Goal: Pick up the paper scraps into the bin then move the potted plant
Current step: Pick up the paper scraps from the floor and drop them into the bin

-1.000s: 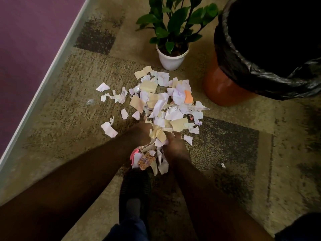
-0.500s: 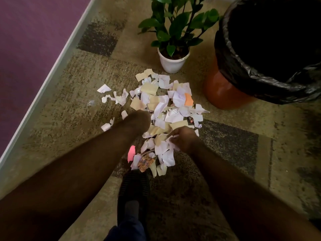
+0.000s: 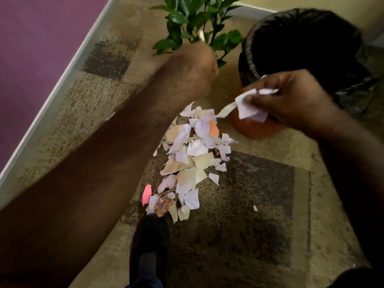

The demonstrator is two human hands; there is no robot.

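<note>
Step in hand looks like scrap pickup, carry phase; right hand [image 3: 295,100] raised beside the bin [image 3: 301,44], fingers pinched shut on a wad of white paper scraps [image 3: 249,104], one strip dangling toward the pile; left hand [image 3: 193,67] lifted in front of the potted plant [image 3: 193,17], curled into a fist; a pale sliver pokes out the top, so probably gripping scraps too, but blur makes that hard to confirm; main pile of scraps [image 3: 193,154] on the carpet [image 3: 259,204], between the shoe [image 3: 149,242] and the bin base; pink scrap [image 3: 146,194] at the near edge, orange one [image 3: 213,128] at the far side, one stray white bit [image 3: 255,208] off to the right.

Next move, my guess: swing both hands over the black-lined bin mouth and let go, keeping that dangling strip from dropping short; then back down for more; most of the pile is on the floor, so task is early; plant not yet moved.

Hidden or unclear: plant's pot covered by left hand and forearm; scraps on the pile's left side masked by the left arm; bin interior just dark, contents unreadable; both hands motion-blurred.
</note>
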